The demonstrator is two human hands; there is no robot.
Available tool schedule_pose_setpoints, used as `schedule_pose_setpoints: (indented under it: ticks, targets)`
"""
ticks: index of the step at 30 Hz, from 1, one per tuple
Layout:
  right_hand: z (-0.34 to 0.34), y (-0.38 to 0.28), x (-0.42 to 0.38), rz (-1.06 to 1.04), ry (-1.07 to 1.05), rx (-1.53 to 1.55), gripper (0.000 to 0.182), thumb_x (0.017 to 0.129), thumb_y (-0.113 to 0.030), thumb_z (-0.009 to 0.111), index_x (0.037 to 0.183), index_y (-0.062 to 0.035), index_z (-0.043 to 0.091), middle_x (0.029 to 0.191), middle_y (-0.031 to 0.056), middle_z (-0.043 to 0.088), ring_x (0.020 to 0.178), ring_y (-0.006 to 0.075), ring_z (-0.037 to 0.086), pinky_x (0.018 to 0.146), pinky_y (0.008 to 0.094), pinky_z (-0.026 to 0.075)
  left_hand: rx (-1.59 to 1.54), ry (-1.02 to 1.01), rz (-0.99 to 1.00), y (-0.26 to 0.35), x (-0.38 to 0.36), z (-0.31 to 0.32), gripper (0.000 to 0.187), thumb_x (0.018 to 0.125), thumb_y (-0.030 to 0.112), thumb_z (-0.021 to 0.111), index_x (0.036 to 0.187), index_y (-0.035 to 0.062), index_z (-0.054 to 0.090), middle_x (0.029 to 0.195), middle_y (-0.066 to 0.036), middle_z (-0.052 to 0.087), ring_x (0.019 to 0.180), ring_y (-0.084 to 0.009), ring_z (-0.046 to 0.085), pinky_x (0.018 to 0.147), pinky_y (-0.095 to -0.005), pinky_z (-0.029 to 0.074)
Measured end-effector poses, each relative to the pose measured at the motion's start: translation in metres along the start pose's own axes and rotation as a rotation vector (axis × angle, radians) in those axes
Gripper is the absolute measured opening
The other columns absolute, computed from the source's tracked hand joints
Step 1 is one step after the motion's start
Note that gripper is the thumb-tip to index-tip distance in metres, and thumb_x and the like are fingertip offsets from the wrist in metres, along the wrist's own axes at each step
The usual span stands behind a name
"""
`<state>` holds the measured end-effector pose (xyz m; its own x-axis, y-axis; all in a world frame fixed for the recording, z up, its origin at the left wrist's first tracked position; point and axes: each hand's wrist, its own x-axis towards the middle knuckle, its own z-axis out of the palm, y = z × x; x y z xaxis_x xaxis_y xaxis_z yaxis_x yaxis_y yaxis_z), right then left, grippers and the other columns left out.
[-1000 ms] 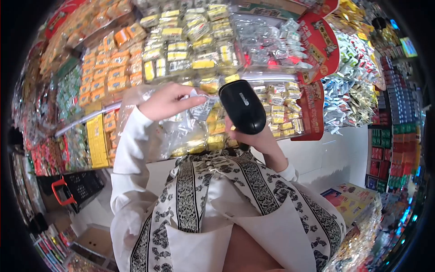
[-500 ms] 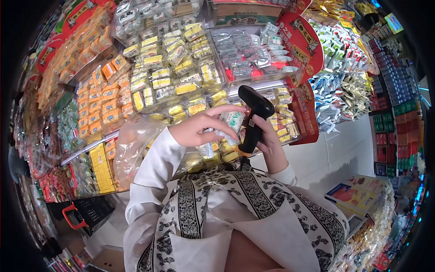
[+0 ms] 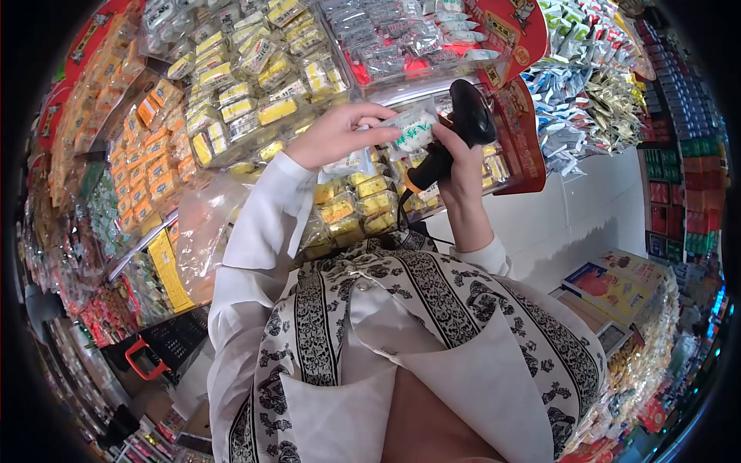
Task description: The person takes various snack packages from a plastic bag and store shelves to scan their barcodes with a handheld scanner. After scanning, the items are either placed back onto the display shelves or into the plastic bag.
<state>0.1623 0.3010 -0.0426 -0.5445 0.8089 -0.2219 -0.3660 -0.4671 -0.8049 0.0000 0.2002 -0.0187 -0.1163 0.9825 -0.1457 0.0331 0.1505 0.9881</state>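
Note:
A small clear-wrapped white snack packet with green characters (image 3: 415, 134) is pinched between the thumb and fingers of my left hand (image 3: 336, 137). My right hand (image 3: 463, 162) is wrapped round the handle of a black barcode scanner (image 3: 472, 116), its head tilted up and to the right. The thumb of that hand touches the packet's right end. Below both hands lie yellow-wrapped snack packets (image 3: 340, 208) in a display bin. Beside my left forearm hangs a clear plastic bag (image 3: 204, 231).
Bins of yellow packets (image 3: 231, 85), orange packets (image 3: 147, 181) and silver packets (image 3: 409, 35) rise ahead. Red display boards (image 3: 519, 127) edge the right side. A black basket with a red handle (image 3: 143, 359) stands low left. A cardboard box (image 3: 610, 285) sits at right.
My hands and the scanner have moved up in view. The packet has shifted right and turned flatter, and my right thumb now meets it. The view has tilted, with the shelves sliding up and left.

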Motion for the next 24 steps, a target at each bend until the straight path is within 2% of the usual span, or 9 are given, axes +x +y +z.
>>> schedule_pose_setpoints:
  ticks: [6, 8, 10, 11, 12, 14, 17, 19, 24]
  targets:
    - [-0.014, -0.012, 0.001, 0.086, 0.005, -0.023, 0.034, 0.072, 0.0, 0.061, 0.104, -0.0034, 0.049, 0.091, 0.0056, 0.054, 0.078, 0.0138, 0.055, 0.058, 0.0253, 0.048, 0.127, -0.047, 0.024, 0.003, 0.021, 0.001, 0.028, 0.081, 0.016, 0.06, 0.102, -0.0011, 0.056, 0.076, 0.001, 0.057, 0.066, -0.0032, 0.05, 0.059, -0.0187, 0.039]
    - [-0.022, -0.023, 0.001, -0.011, 0.088, 0.02, 0.036, 0.072, -0.001, 0.061, 0.106, -0.0025, 0.049, 0.093, 0.0063, 0.055, 0.079, 0.0135, 0.056, 0.057, 0.0251, 0.048, 0.206, -0.006, 0.069, 0.011, 0.04, -0.005, 0.031, 0.078, 0.024, 0.063, 0.098, 0.001, 0.06, 0.077, 0.0, 0.059, 0.071, -0.004, 0.051, 0.062, -0.0201, 0.04]
    - [-0.04, -0.033, 0.005, -0.055, 0.117, -0.031, 0.038, 0.075, -0.005, 0.059, 0.11, -0.0026, 0.046, 0.095, 0.0069, 0.055, 0.089, 0.0163, 0.057, 0.06, 0.026, 0.046, 0.245, 0.018, 0.03, 0.035, 0.07, -0.011, 0.033, 0.077, 0.027, 0.062, 0.097, 0.0009, 0.06, 0.081, -0.005, 0.062, 0.072, -0.0095, 0.055, 0.065, -0.0234, 0.043]
    - [-0.049, -0.037, 0.007, -0.062, 0.145, -0.044, 0.036, 0.075, -0.005, 0.058, 0.109, -0.0023, 0.047, 0.095, 0.0066, 0.056, 0.09, 0.0158, 0.057, 0.059, 0.026, 0.044, 0.449, 0.097, 0.15, 0.046, 0.091, -0.016, 0.035, 0.075, 0.029, 0.062, 0.097, 0.0009, 0.06, 0.084, -0.008, 0.063, 0.074, -0.0148, 0.058, 0.067, -0.0261, 0.044]
    - [-0.055, -0.036, 0.008, -0.087, 0.151, -0.005, 0.035, 0.075, -0.004, 0.058, 0.108, -0.0021, 0.047, 0.093, 0.0065, 0.056, 0.086, 0.0153, 0.057, 0.059, 0.0254, 0.044, 0.649, 0.181, 0.27, 0.053, 0.109, -0.022, 0.037, 0.074, 0.031, 0.062, 0.097, 0.0009, 0.06, 0.087, -0.012, 0.063, 0.077, -0.02, 0.06, 0.069, -0.0288, 0.045]
    - [-0.07, -0.035, 0.012, -0.089, 0.169, 0.044, 0.034, 0.072, 0.0, 0.059, 0.105, -0.0031, 0.05, 0.093, 0.0058, 0.056, 0.083, 0.0143, 0.055, 0.058, 0.0257, 0.046, 0.83, 0.187, 0.262, 0.061, 0.16, -0.031, 0.035, 0.076, 0.029, 0.059, 0.099, 0.0024, 0.06, 0.085, -0.01, 0.063, 0.076, -0.0179, 0.06, 0.069, -0.0282, 0.044]
    - [-0.069, -0.042, 0.011, -0.114, 0.212, 0.073, 0.033, 0.075, -0.003, 0.057, 0.106, -0.0006, 0.047, 0.089, 0.0065, 0.055, 0.069, 0.013, 0.053, 0.057, 0.0241, 0.044, 0.863, 0.2, 0.267, 0.049, 0.225, -0.02, 0.039, 0.075, 0.032, 0.06, 0.101, 0.0029, 0.06, 0.086, -0.014, 0.063, 0.079, -0.0232, 0.061, 0.071, -0.0312, 0.045]
    - [-0.072, -0.038, 0.007, -0.066, 0.213, 0.106, 0.034, 0.074, -0.002, 0.057, 0.107, -0.0016, 0.046, 0.087, 0.0062, 0.055, 0.068, 0.0127, 0.053, 0.054, 0.024, 0.044, 1.07, 0.165, 0.13, 0.034, 0.251, -0.01, 0.041, 0.073, 0.032, 0.06, 0.102, 0.0039, 0.059, 0.089, -0.017, 0.062, 0.082, -0.0285, 0.06, 0.074, -0.0352, 0.046]
    - [-0.076, -0.041, 0.005, -0.051, 0.223, 0.156, 0.035, 0.074, -0.002, 0.056, 0.107, -0.0026, 0.046, 0.086, 0.006, 0.055, 0.067, 0.0124, 0.052, 0.053, 0.0244, 0.045, 1.19, 0.078, 0.088, 0.023, 0.281, 0.015, 0.032, 0.072, 0.032, 0.06, 0.085, 0.0037, 0.064, 0.083, -0.018, 0.062, 0.079, -0.0335, 0.059, 0.073, -0.0396, 0.046]
